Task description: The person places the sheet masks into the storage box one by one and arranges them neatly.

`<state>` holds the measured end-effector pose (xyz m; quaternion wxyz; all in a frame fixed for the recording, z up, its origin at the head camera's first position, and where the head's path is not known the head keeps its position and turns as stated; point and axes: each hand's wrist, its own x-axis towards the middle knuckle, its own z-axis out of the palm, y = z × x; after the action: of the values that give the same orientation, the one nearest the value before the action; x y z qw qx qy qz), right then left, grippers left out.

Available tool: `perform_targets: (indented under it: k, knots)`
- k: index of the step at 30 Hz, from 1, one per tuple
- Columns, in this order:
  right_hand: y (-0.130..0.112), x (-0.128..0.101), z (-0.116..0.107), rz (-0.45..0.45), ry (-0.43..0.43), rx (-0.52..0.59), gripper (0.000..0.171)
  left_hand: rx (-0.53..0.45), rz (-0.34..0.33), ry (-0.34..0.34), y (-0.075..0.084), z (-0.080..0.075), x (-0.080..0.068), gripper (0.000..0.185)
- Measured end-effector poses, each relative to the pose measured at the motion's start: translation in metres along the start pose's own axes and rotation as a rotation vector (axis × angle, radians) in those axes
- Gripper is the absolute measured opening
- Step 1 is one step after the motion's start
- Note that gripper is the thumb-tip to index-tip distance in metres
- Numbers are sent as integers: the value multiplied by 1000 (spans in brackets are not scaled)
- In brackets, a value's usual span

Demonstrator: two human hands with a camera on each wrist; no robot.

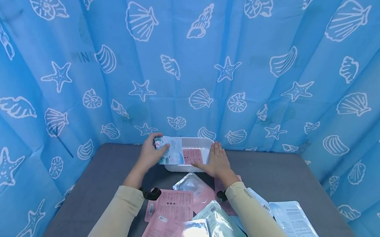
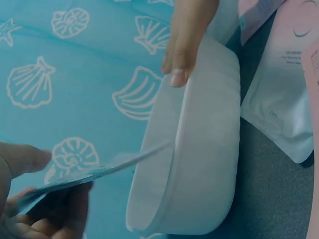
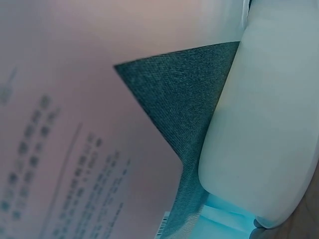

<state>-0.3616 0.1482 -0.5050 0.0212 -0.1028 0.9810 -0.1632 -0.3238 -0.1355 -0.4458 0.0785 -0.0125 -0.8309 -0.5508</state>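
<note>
My left hand [image 1: 151,153] pinches a light blue, flower-printed sheet mask packet [image 1: 174,152], thumb on its face and fingers behind. The packet leans over the left part of a white plastic tub [image 1: 173,167]; in the left wrist view its far edge meets the tub's rim. A pink packet [image 1: 192,156] lies inside the tub. My right hand [image 1: 218,163] rests on the tub's right end, with straight fingers along the side and the thumb over the front rim. In the right wrist view, the tub's outer wall [image 3: 264,114] hides most of that hand.
Pink packets [image 1: 175,201], a silver-and-pink one [image 1: 194,191], a green one [image 1: 222,225] and a shiny silver one [image 1: 197,235] overlap in front of the tub. White-blue packets [image 1: 297,224] lie right on the grey tabletop [image 1: 108,175]. A blue shell-print curtain [image 1: 186,71] hangs behind.
</note>
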Motion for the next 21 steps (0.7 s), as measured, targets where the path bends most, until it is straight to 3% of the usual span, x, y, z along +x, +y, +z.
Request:
perform_targets:
  k: [5,9,21]
  knots:
    - [1,3,2,2,-11,-6,130,80,-10,-80,-3,1,1,79]
    - [0,1,1,1,-7,-16,129,176,-23,-95,-7,2,0,88]
    - [0,0,0,-9,-6,-2,131,186,-40,-83,-19,1,-5,95]
